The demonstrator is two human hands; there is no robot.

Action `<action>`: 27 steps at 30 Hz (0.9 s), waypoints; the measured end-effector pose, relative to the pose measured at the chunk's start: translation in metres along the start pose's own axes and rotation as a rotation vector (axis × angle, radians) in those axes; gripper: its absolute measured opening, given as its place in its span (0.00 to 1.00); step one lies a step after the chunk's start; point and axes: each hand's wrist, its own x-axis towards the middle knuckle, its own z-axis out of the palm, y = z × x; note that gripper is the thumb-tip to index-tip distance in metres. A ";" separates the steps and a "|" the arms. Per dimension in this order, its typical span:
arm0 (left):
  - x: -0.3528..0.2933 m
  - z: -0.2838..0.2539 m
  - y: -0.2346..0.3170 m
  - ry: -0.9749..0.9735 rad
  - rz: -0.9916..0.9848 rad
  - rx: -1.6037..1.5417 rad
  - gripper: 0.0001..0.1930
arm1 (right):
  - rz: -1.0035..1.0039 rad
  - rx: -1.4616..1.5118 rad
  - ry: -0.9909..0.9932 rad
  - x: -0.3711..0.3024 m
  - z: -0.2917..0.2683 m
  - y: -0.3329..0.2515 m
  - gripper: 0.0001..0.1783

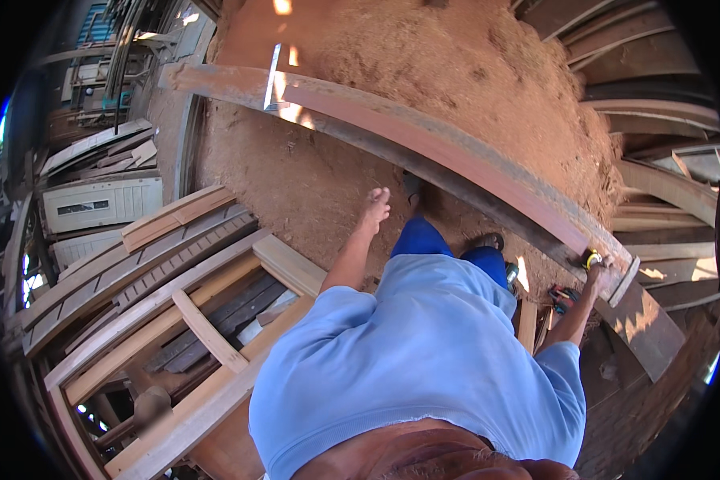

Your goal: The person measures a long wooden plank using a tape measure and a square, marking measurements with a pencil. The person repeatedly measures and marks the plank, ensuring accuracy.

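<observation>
A long reddish-brown wooden board [424,136] runs across in front of me, from the far left to the near right. At its right end my right hand [602,276] is closed on a yellow tape measure [590,258], resting against the board. My left hand [375,210] hangs in the air short of the board, fingers loosely bent and apart, holding nothing. On the board's far left part lies a metal square [274,80], set across its width and catching the sunlight.
Brown sawdust-like material [488,64] covers the ground beyond the board. At my left stand a wooden frame [188,320] and stacked slatted panels [152,252]. Many planks [656,168] are piled at the right. A red-and-black tool [564,298] lies near my right forearm.
</observation>
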 end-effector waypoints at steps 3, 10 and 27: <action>0.067 -0.028 0.060 0.203 -0.071 -0.288 0.30 | -0.095 0.200 0.103 -0.026 -0.077 -0.031 0.25; 0.240 -0.214 0.155 0.351 -0.031 -0.432 0.37 | -0.457 0.663 0.026 -0.112 -0.230 -0.329 0.16; 0.360 -0.309 0.255 0.369 -0.068 -0.456 0.26 | -0.457 0.536 -0.183 -0.176 -0.214 -0.485 0.20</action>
